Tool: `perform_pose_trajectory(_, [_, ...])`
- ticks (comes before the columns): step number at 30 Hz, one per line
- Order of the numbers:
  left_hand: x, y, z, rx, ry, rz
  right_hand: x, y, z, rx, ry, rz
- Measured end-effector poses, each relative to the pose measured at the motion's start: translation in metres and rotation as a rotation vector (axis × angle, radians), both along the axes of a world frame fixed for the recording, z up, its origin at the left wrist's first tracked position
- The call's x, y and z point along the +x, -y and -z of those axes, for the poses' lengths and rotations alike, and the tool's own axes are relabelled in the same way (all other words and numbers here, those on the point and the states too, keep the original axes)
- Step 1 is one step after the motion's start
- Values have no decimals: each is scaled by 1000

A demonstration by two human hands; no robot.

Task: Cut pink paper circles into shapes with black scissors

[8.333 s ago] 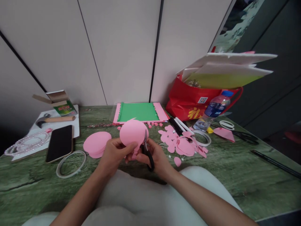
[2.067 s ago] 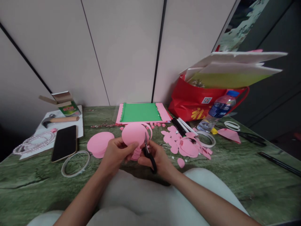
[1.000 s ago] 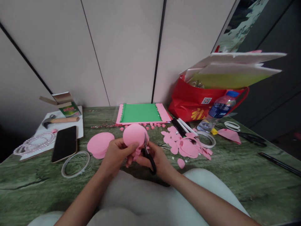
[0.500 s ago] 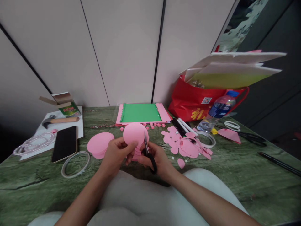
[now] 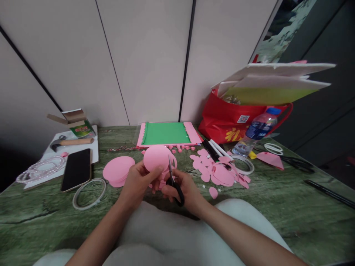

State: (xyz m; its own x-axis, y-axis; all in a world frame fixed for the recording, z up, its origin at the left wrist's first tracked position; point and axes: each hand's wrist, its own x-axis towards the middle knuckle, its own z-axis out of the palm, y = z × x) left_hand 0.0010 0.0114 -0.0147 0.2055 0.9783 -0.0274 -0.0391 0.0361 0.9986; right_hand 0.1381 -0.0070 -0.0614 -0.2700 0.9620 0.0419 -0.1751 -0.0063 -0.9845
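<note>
Near the table's middle, my left hand [image 5: 141, 181] pinches a round piece of pink paper [image 5: 155, 158] between thumb and fingers. My right hand [image 5: 183, 189] is closed round black-handled scissors [image 5: 177, 190], whose blades point up along the right edge of the paper circle. A narrow curved strip of pink paper [image 5: 175, 161] stands out just right of the blades. Left of my left hand lies a stack of pink paper ovals [image 5: 118, 170]. More pink paper lies beneath my hands, partly hidden by them.
Pink paper flowers [image 5: 203, 162] and cut pieces lie at right, beside pens and a tape roll [image 5: 244, 164]. Behind are green paper [image 5: 166, 133], a red bag [image 5: 219, 118] and a bottle [image 5: 257, 129]. At left are a phone [image 5: 77, 170], a hammer [image 5: 74, 142] and beads [image 5: 41, 168].
The paper circle has shifted slightly left in my left hand's grip. The scissors have tilted a little left, and the strip at the circle's right edge shows more clearly.
</note>
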Motion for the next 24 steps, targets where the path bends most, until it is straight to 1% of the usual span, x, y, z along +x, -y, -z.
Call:
perform_pose_trajectory(4, [0, 0, 0, 36, -72, -32, 0, 1, -3, 2, 14, -5])
perform_pose_trajectory(9, [0, 1, 0, 13, -117, 9, -2, 3, -8, 11, -23, -43])
perform_pose_trajectory(12, [-1, 1, 1, 15, -122, 8, -3, 4, -9, 2, -39, -67])
perform_pose_trajectory(17, [-1, 1, 0, 36, -172, -45, -2, 3, -7, 4, -23, -55])
perform_pose_trajectory(24, [-1, 2, -1, 7, -216, 0, 0, 0, -4, 47, -33, -27])
